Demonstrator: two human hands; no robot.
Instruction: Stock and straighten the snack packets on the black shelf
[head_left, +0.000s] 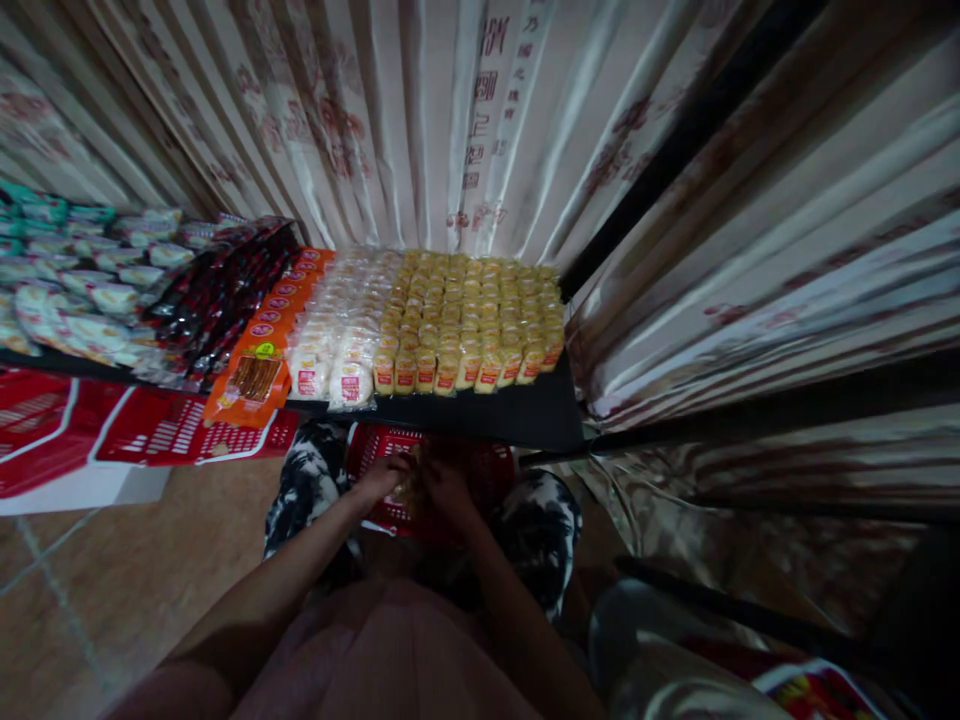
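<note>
Reaching down at lower centre, the left hand (381,478) and right hand (442,490) meet over a red basket (491,470) between the knees, fingers curled around a yellowish packet (410,487); the exact grip is unclear. Matching packets (469,330) fill the shelf (525,415) above in rows.

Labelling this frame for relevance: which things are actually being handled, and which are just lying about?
In hand: left hand, right hand, red basket, small yellow packet between the hands.
Lying about: yellow snack rows, white packets, orange packets, curtain.
</note>
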